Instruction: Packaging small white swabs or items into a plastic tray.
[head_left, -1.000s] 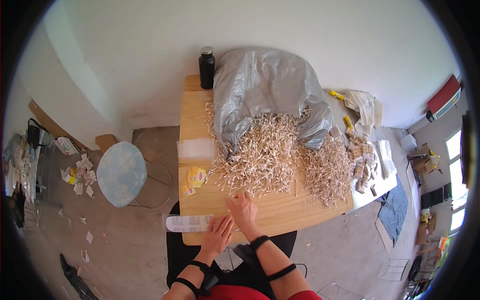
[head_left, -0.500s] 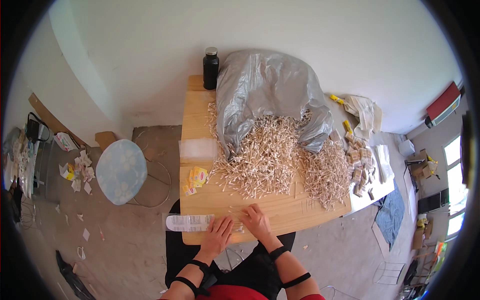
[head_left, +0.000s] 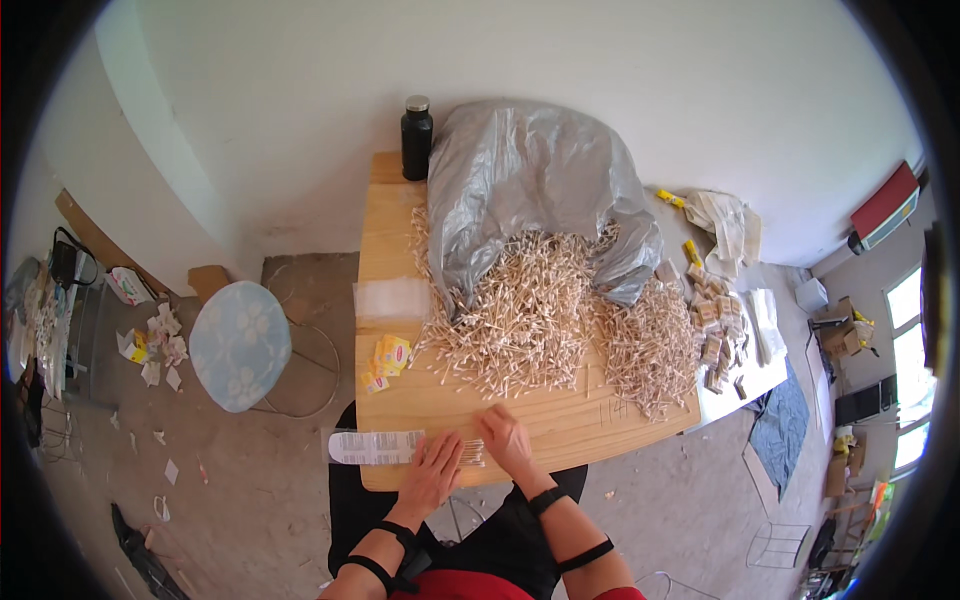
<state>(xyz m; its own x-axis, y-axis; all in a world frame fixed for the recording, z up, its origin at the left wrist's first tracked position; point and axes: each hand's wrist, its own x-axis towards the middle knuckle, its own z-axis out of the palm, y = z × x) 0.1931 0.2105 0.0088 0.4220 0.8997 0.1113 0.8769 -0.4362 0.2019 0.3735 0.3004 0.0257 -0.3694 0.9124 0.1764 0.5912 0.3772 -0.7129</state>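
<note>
My left hand [head_left: 432,472] lies flat near the front edge of the wooden table [head_left: 560,430], its fingers stretched over a short row of cotton swabs [head_left: 472,453]. Swab ends stick out to the right of those fingers. From under the same hand a clear plastic packet with a white printed panel [head_left: 375,447] extends left past the table edge. Just right of the row, my right hand [head_left: 507,445] is closed, fingers bent together; what they hold, if anything, is hidden. Beyond both hands spreads a big heap of loose cotton swabs [head_left: 520,320], spilling from a grey plastic bag [head_left: 535,165].
Yellow cards [head_left: 388,357] and a stack of clear plastic sleeves [head_left: 392,298] lie at the table's left side. A black bottle [head_left: 416,140] stands at the back left. On the right are bundled swabs [head_left: 715,320] on a white surface. A round blue stool [head_left: 240,345] stands left.
My right hand has drawn its fingers in and no longer reaches across towards the left hand's fingertips. My left hand stays on the row of swabs. The whole view has shifted slightly.
</note>
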